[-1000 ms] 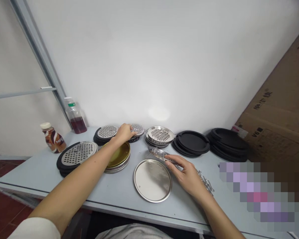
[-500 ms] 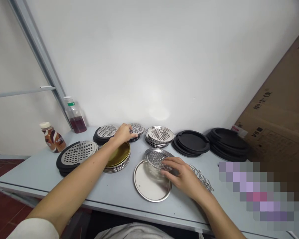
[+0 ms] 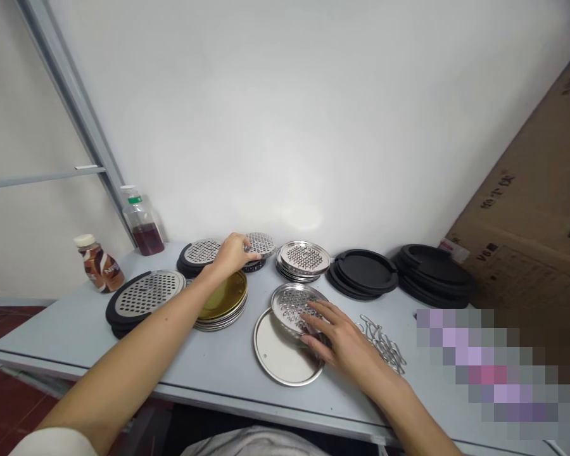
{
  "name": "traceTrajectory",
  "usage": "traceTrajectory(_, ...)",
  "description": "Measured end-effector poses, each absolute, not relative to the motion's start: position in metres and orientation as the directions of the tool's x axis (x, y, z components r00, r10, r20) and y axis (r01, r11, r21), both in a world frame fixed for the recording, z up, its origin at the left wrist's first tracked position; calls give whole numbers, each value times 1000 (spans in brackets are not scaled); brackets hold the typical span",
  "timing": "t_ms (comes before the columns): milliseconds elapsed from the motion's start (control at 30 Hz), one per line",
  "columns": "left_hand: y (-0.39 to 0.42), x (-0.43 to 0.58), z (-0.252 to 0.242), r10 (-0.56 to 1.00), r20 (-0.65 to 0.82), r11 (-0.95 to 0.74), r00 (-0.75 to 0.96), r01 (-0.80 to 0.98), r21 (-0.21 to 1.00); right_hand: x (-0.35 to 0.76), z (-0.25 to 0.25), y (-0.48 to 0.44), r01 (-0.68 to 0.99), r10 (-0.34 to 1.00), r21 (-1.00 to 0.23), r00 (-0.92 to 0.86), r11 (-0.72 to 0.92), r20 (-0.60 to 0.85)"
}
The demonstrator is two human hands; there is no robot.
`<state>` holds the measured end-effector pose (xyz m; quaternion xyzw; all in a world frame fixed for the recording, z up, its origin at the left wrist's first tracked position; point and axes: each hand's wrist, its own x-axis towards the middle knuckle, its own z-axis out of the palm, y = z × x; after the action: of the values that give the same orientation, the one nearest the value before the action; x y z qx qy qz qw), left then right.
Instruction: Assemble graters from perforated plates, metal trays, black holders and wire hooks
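My right hand (image 3: 339, 339) lies with fingers stretched out on a perforated metal disc (image 3: 292, 305), which rests tilted on the far rim of a plain round steel tray (image 3: 278, 358) near the table's front edge. My left hand (image 3: 230, 253) reaches to the back and pinches a small perforated disc (image 3: 261, 242) lying on a black ring. Under my left forearm sits a stack of trays topped by a gold-coloured one (image 3: 223, 301).
A grey table (image 3: 66, 329) holds more stacks: perforated discs on black rings (image 3: 145, 294) at left, steel discs (image 3: 304, 258) in the middle, black rings (image 3: 365, 271) at right. Metal clips (image 3: 382, 342) lie by my right hand. Two bottles (image 3: 97, 263) stand far left. A cardboard box (image 3: 527, 228) leans at right.
My right hand has turned the perforated disc from edge-on to flat and laid it on the steel tray's far rim, fingers now spread on it. My left hand stayed on the small disc.
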<state>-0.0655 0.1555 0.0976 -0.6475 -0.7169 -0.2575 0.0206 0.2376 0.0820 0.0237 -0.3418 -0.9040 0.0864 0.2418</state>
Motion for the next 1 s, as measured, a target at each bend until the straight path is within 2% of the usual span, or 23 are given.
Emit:
traceTrajectory(233,45,-40,112,884,467,-198,-22,887,416,238,25,86,549,645,-342,-615,763,453)
traceTrajectory(333,-13,-36,99,941,335,-222,46,832,509,240,25,88,548,652,-355,-605,757,457)
traceTrajectory(433,-49,-33,83,988,140,-133,64,811,570,241,24,88,544,671,-393,-577,741,466)
traceTrajectory(567,-50,-22,68,997,62,-80,53,790,608,242,22,86,549,707,-447,-526,706,472)
traceTrajectory(733,-21,-4,54,982,177,-167,70,764,624,240,23,85,571,728,-452,-521,686,447)
traceTrajectory(1000,-16,9,38,976,186,-208,114,739,641,239,22,87,562,718,-446,-528,696,455)
